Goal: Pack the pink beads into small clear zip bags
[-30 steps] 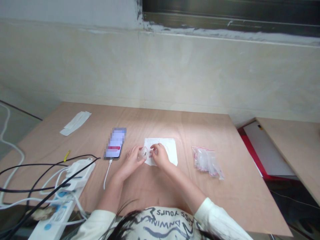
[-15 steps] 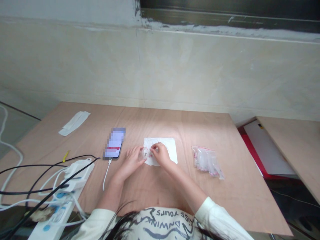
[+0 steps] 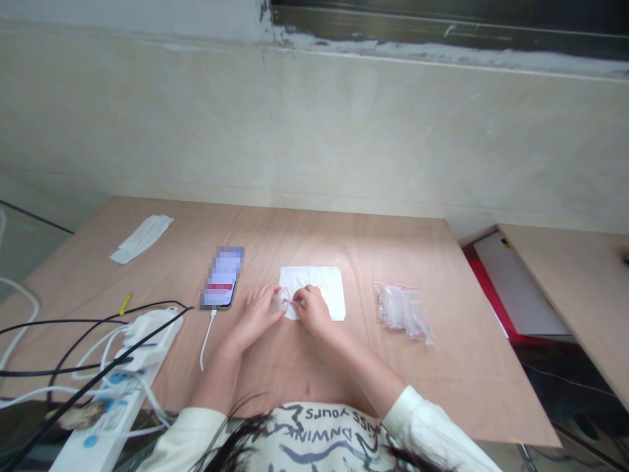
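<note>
My left hand (image 3: 256, 314) holds a small clear plastic item (image 3: 282, 300) with a thin red edge. My right hand (image 3: 312, 311) pinches the item's right side, and its fingertips partly hide it. Its exact shape is hard to make out. Both hands are just above a white paper sheet (image 3: 312, 282) lying on the plywood table (image 3: 373, 249), and they hide its lower part. A pixelated phone (image 3: 223, 278) lies to the left of my left hand.
A white charging cable (image 3: 206, 341) runs from the phone. At left are a white power strip (image 3: 118, 400), black cables (image 3: 88, 370), a yellow item (image 3: 126, 303) and folded white paper (image 3: 141, 239). A clear zip bag of small bags (image 3: 403, 313) lies right.
My right fingertips have moved left and now meet the clear item. The view has tilted slightly, shifting the table up in the picture.
</note>
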`<state>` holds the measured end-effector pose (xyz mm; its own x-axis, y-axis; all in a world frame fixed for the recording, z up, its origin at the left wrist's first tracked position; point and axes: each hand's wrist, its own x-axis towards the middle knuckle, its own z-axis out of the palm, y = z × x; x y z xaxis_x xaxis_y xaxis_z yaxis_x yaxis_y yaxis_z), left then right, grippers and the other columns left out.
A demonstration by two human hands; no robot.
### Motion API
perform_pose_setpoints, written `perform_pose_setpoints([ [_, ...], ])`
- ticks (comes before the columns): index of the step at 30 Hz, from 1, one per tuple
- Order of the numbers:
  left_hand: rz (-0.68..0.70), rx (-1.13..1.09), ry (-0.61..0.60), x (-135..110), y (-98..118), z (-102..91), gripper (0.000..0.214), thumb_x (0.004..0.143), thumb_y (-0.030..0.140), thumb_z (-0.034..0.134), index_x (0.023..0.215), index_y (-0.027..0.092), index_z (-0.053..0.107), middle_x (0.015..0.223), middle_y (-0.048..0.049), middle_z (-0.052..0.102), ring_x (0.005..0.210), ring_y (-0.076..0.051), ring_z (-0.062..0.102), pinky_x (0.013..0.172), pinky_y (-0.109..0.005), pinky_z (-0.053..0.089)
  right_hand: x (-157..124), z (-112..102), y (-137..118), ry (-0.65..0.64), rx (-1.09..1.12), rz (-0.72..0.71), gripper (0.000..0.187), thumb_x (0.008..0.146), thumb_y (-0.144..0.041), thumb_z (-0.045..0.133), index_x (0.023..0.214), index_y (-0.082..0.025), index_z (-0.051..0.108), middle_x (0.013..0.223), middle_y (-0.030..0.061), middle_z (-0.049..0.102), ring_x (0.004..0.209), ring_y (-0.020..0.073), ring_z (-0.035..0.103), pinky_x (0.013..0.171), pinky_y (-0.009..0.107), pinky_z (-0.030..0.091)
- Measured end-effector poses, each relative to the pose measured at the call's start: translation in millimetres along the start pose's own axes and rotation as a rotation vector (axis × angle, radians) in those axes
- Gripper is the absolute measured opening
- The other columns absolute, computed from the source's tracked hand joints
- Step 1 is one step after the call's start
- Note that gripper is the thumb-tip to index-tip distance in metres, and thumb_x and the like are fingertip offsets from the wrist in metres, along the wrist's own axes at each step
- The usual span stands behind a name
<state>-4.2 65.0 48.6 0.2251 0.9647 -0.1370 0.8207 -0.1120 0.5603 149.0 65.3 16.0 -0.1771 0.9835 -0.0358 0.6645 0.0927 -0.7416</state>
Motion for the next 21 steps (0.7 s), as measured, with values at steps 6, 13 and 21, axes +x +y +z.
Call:
perform_pose_setpoints([
  [6,0.01,-0.01,0.011,1.7,0.6,2.1,0.039,0.064,0.023,0.059,0.101,0.02,0.048,0.103,-0.0071,0.055,0.1,-0.024,0.049,0.086,-0.038,0.034,6.0,-5.5,-11.5,0.042,0.145,-0.005,0.005,0.074,-0.017,0.053,0.074,-0.018,0.058,0.076,0.004,0.056,0.08,0.0164,0.048,0.073,0.028,0.037],
  [13,0.038,-0.005,0.038,3.9,-6.1,-0.2,0.039,0.066,0.027,0.057,0.102,0.019,0.046,0.103,-0.0069,0.054,0.1,-0.024,0.049,0.086,-0.038,0.035,2.5,-3.5,-13.6,0.086,0.104,0.061,0.013,0.071,-0.01,0.048,0.08,-0.017,0.055,0.08,0.0049,0.054,0.081,0.0174,0.047,0.073,0.03,0.037],
  [21,0.028,-0.009,0.049,-2.1,-2.9,-5.1,0.038,0.066,0.026,0.057,0.101,0.02,0.045,0.101,-0.0061,0.054,0.1,-0.024,0.048,0.087,-0.039,0.034,-1.5,6.7,-9.9,0.016,-0.046,0.001,0.012,0.074,-0.01,0.047,0.071,-0.019,0.055,0.078,0.0059,0.053,0.08,0.0188,0.044,0.069,0.029,0.036],
])
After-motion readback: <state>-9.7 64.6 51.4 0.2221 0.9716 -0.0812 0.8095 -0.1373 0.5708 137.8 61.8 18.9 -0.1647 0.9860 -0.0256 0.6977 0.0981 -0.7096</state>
